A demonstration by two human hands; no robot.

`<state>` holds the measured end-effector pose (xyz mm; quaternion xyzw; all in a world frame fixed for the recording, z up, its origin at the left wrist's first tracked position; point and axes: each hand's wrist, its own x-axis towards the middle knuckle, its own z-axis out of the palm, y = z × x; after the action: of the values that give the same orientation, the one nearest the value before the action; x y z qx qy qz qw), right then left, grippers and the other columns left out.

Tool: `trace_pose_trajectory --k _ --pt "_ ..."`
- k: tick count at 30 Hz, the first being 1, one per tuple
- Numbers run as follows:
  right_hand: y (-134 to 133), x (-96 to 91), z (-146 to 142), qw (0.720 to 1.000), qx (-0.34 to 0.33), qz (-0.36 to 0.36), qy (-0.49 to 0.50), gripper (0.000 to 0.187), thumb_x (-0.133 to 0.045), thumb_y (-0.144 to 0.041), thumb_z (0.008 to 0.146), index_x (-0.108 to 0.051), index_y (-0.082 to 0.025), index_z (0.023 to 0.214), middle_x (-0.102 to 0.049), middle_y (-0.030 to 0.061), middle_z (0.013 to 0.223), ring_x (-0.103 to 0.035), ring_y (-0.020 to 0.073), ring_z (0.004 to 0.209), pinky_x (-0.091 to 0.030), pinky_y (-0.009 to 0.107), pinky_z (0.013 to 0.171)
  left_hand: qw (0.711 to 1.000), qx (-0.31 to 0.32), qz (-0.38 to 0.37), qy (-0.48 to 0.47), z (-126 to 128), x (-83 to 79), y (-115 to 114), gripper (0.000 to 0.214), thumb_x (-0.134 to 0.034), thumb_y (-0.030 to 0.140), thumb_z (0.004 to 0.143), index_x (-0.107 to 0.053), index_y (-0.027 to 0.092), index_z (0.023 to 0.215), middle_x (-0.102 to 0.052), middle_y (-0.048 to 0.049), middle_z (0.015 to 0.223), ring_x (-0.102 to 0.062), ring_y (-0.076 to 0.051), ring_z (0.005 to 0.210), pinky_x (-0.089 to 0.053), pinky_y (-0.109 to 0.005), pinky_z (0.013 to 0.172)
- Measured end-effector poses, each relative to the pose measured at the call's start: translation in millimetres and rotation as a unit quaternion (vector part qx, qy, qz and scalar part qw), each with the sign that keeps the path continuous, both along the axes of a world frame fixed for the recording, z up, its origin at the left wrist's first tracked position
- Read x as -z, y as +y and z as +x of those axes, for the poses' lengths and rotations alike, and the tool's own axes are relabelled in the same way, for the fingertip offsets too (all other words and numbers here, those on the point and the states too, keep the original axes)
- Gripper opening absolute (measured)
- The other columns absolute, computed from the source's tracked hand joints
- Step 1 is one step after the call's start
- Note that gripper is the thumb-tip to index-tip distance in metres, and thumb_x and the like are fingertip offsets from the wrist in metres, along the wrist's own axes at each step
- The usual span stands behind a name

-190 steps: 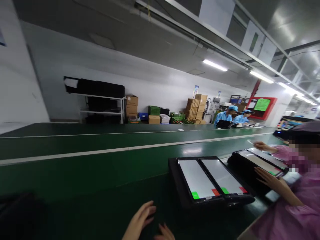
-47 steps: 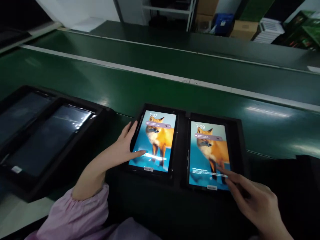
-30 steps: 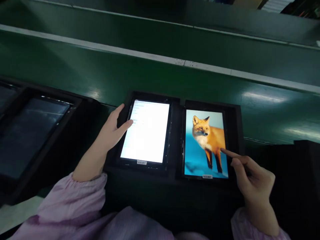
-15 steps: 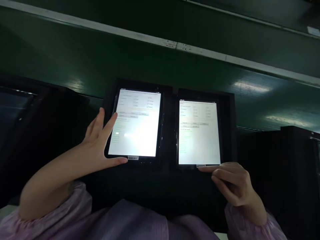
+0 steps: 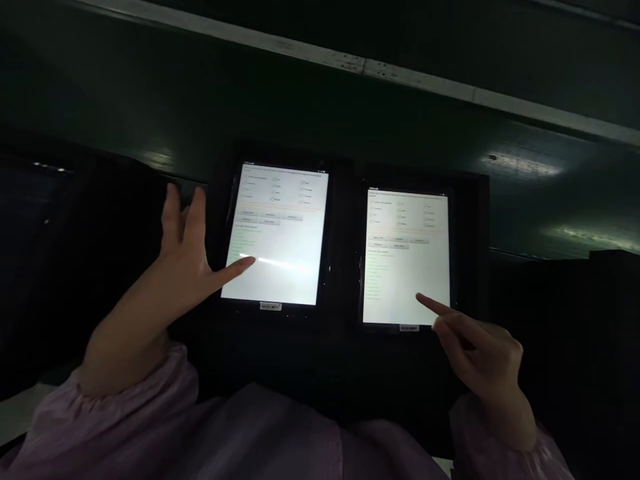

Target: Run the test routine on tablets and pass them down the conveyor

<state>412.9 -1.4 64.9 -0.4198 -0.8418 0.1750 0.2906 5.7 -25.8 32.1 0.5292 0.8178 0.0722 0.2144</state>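
Nearest, the right hand (image 5: 480, 353) is curled with its forefinger out, tip on the lower right of the right tablet (image 5: 407, 257). The left hand (image 5: 185, 257) is spread, thumb on the left tablet (image 5: 277, 233); both lie side by side in a black tray (image 5: 345, 267), the green surface (image 5: 350, 127) beyond

White tablet screens (image 5: 280, 240) with green text, black tray (image 5: 345, 267), pink sleeves (image 5: 125, 413), green belt (image 5: 350, 113)

A dark green belt (image 5: 310, 113) with a pale strip (image 5: 420, 80) is carrying a black tray (image 5: 345, 347); two lit tablets (image 5: 277, 233) (image 5: 407, 257) are lying side by side in it, screens glowing white.
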Motion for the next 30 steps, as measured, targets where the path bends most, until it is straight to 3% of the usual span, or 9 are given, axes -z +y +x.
trace_pose_trajectory --k 2,4,8,16,21,30 --pt "-0.4 -0.5 0.6 1.0 0.001 0.003 0.006 0.028 -0.061 -0.007 0.102 -0.071 -0.022 0.081 -0.082 0.0008 0.082 -0.034 0.0031 0.03 -0.034 0.021 0.03 1.0 0.001 0.004 -0.011 -9.4 -3.3 1.5 0.152 -0.057 0.105 0.058 0.005 0.023 0.17 0.013 -0.019 0.179 0.002 -0.05 0.164 -0.027 -0.077 0.122" --pt "-0.5 -1.1 0.8 1.0 -0.007 0.002 0.014 0.03 -0.061 -0.007 0.102 -0.069 -0.022 0.077 -0.082 0.0019 0.083 -0.035 0.0032 0.029 -0.035 0.022 0.029 0.999 0.044 0.015 -0.023 -20.7 -3.9 -2.5 0.153 -0.055 0.107 0.058 0.007 0.022 0.17 0.011 -0.0194 0.179 0.002 -0.049 0.165 -0.023 -0.076 0.124" --pt "-1.2 -1.3 -2.2 0.998 -0.039 -0.021 0.039 0.028 -0.06 -0.005 0.1 -0.067 -0.021 0.078 -0.084 0.0049 0.096 -0.049 0.0048 0.033 -0.038 0.02 0.03 0.994 0.105 0.005 -0.03 -36.5 0.3 -13.7 0.152 -0.049 0.109 0.059 0.009 0.022 0.17 0.006 -0.0203 0.18 0.004 -0.048 0.165 -0.017 -0.077 0.125" --pt "-4.6 -2.4 -14.4 0.992 -0.105 -0.056 0.04 0.027 -0.056 -0.005 0.099 -0.062 -0.019 0.076 -0.083 0.0066 0.101 -0.053 0.0054 0.036 -0.042 0.021 0.035 0.992 0.117 -0.043 -0.023 -29.1 -0.8 -11.6 0.156 -0.044 0.113 0.052 0.004 0.024 0.17 -0.003 -0.0182 0.18 -0.004 -0.048 0.165 -0.025 -0.074 0.125" --pt "-9.0 -2.1 -24.2 0.989 -0.127 -0.07 0.032 0.03 -0.056 -0.005 0.099 -0.058 -0.019 0.073 -0.084 0.0072 0.095 -0.047 0.0045 0.034 -0.038 0.022 0.035 0.991 0.11 -0.063 -0.031 -25.2 -7.3 -13.9 0.148 -0.039 0.111 0.058 0.003 0.025 0.171 0.0 -0.0161 0.181 -0.005 -0.047 0.165 -0.023 -0.071 0.128" --pt "-7.8 -0.1 -17.2 0.987 -0.148 -0.054 0.036 0.031 -0.057 -0.005 0.098 -0.057 -0.019 0.07 -0.081 0.0026 0.08 -0.069 0.0102 0.048 -0.045 0.021 0.041 0.985 0.165 -0.053 -0.015 -44.7 1.2 -16.9 0.136 -0.041 0.106 0.069 0.001 0.025 0.171 -0.005 -0.0155 0.181 -0.014 -0.044 0.165 -0.024 -0.066 0.129"
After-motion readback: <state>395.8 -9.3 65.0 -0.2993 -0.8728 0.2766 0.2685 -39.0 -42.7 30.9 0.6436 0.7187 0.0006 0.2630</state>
